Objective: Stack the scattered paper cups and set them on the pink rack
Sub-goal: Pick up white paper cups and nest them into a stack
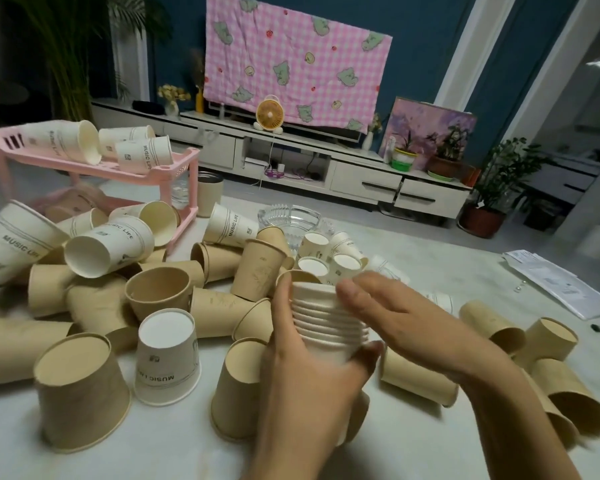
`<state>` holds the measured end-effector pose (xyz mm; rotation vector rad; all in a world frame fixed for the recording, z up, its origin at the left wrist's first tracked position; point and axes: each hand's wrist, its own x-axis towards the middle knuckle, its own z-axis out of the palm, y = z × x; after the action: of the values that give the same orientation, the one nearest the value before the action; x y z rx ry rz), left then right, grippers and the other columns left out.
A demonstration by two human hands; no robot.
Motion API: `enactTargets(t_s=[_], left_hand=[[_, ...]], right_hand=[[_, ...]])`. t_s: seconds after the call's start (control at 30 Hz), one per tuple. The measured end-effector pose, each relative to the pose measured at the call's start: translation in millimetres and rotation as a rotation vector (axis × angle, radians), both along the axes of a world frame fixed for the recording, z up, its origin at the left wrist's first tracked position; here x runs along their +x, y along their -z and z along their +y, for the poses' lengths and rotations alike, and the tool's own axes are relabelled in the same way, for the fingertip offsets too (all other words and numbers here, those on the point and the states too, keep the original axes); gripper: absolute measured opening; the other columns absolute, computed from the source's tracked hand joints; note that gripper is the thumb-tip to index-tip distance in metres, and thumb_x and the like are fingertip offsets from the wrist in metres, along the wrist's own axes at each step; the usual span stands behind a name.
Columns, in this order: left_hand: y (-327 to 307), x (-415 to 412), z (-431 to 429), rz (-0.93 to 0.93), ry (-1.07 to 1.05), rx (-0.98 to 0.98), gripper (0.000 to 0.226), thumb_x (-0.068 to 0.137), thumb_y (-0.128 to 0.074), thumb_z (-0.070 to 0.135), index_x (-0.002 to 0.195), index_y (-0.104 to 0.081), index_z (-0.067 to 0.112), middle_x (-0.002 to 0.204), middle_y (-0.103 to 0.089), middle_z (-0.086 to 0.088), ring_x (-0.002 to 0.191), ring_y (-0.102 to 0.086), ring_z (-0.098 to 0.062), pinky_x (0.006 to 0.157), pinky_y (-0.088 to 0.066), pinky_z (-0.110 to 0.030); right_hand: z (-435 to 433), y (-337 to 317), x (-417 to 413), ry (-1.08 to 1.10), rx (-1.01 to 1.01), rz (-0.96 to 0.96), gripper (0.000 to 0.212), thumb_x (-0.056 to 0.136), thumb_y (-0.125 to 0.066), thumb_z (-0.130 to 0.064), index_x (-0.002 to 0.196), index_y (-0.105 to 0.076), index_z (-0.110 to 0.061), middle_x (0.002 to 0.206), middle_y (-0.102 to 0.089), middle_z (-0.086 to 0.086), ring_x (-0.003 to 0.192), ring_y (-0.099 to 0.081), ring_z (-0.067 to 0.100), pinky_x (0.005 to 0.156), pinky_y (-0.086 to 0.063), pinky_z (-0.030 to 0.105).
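My left hand [302, 386] grips a stack of white paper cups [326, 320] from the left and below, thumb along its left side. My right hand [406, 323] lies against the stack's right side with straight fingers over the rims. Several loose cups, brown and white "MUSIC LIFE" ones, lie scattered over the white table [430, 445]; an upturned white cup [168, 358] and an upturned brown cup [80, 393] stand in front on the left. The pink rack [174, 168] stands at the back left with three white cups [142, 155] lying on its top shelf.
A glass ashtray [291, 220] sits behind the pile in the middle. A brown canister [209, 195] stands beside the rack. Papers [561, 285] and a pen lie at the table's right edge. Beyond the table is a TV cabinet with a small fan and plants.
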<state>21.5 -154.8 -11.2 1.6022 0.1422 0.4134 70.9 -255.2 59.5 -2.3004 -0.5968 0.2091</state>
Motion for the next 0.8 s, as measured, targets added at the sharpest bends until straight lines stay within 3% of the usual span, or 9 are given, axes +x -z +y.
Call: enactTargets(t_s=[0.07,0.13,0.2,0.27,0.33,0.4,0.57,0.7,0.8], left_hand=[[1.4,0.5,1.5,-0.009,0.008,-0.018,0.105,0.052,-0.085,0.035,0.134,-0.02,0.053,0.104,-0.062,0.019,0.081,-0.058,0.008,0.063,-0.045,-0.002],[1.4,1.4,4.1,-0.004,0.025,-0.046,0.099,0.052,-0.084,0.038,0.13,-0.024,0.054,0.102,-0.058,0.025,0.082,-0.054,0.016,0.063,-0.041,0.002],[0.8,1.2,5.1,0.029,0.043,-0.063,0.091,0.045,-0.079,0.048,0.121,-0.029,0.055,0.1,-0.057,0.027,0.088,-0.054,0.012,0.066,-0.041,0.001],[1.9,-0.1,3.4,0.057,0.057,-0.067,0.085,0.041,-0.073,0.051,0.114,-0.03,0.055,0.097,-0.057,0.026,0.089,-0.054,0.01,0.067,-0.039,0.002],[0.5,-0.5,0.6,0.068,0.064,-0.078,0.086,0.04,-0.072,0.052,0.115,-0.029,0.055,0.097,-0.057,0.025,0.091,-0.054,0.01,0.066,-0.041,0.0],[-1.1,0.5,-0.3,0.073,0.07,-0.074,0.092,0.037,-0.07,0.055,0.119,-0.027,0.055,0.105,-0.056,0.021,0.095,-0.057,0.001,0.067,-0.041,-0.006],[0.5,1.1,-0.6,0.074,0.09,-0.044,0.101,0.032,-0.065,0.06,0.125,-0.025,0.052,0.115,-0.057,0.016,0.1,-0.058,-0.003,0.071,-0.042,-0.008],[2.5,1.7,0.3,0.064,0.118,-0.045,0.104,0.03,-0.063,0.063,0.125,-0.024,0.052,0.117,-0.058,0.013,0.102,-0.059,-0.006,0.083,-0.047,-0.015],[2.7,2.6,1.5,0.052,0.12,-0.05,0.105,0.028,-0.062,0.065,0.126,-0.027,0.05,0.116,-0.058,0.014,0.101,-0.058,-0.004,0.077,-0.044,-0.009]], right_hand=[[0.4,3.1,13.5,0.026,0.036,0.055,0.046,0.09,-0.038,-0.051,0.071,-0.056,-0.013,0.09,-0.067,-0.021,0.077,-0.056,-0.008,0.078,-0.044,0.007],[-3.4,4.1,29.1,0.165,0.179,0.072,0.046,0.088,-0.035,-0.052,0.075,-0.059,-0.014,0.112,-0.063,-0.011,0.094,-0.057,0.003,0.088,-0.045,0.02],[-4.4,7.3,45.4,0.256,0.24,-0.124,0.036,0.09,-0.038,-0.046,0.088,-0.061,-0.018,0.11,-0.063,-0.003,0.096,-0.058,0.01,0.084,-0.046,0.027],[-5.6,16.0,74.2,0.285,-0.105,-0.322,0.023,0.091,-0.052,-0.017,0.113,-0.053,-0.022,0.124,-0.056,0.008,0.105,-0.053,0.018,0.089,-0.045,0.034],[1.9,30.8,109.5,0.143,-0.51,-0.319,0.067,0.082,-0.054,-0.001,0.139,-0.03,-0.026,0.147,-0.034,0.009,0.13,-0.035,0.027,0.106,-0.033,0.041],[12.6,38.9,133.1,0.022,-0.735,-0.289,0.087,0.079,-0.057,0.0,0.146,-0.012,-0.031,0.155,-0.017,0.002,0.139,-0.018,0.028,0.111,-0.022,0.042],[25.5,50.2,155.6,-0.069,-0.786,-0.256,0.08,0.073,-0.074,-0.015,0.14,-0.031,-0.027,0.146,-0.038,0.004,0.132,-0.032,0.028,0.106,-0.032,0.041],[18.4,45.1,143.9,0.051,-0.596,-0.327,0.062,0.071,-0.075,-0.026,0.124,-0.044,-0.02,0.126,-0.054,0.008,0.112,-0.05,0.029,0.094,-0.042,0.04],[-4.6,29.9,122.1,0.303,-0.305,-0.395,0.059,0.069,-0.075,-0.033,0.116,-0.045,-0.014,0.112,-0.056,0.011,0.099,-0.054,0.027,0.084,-0.047,0.038]])
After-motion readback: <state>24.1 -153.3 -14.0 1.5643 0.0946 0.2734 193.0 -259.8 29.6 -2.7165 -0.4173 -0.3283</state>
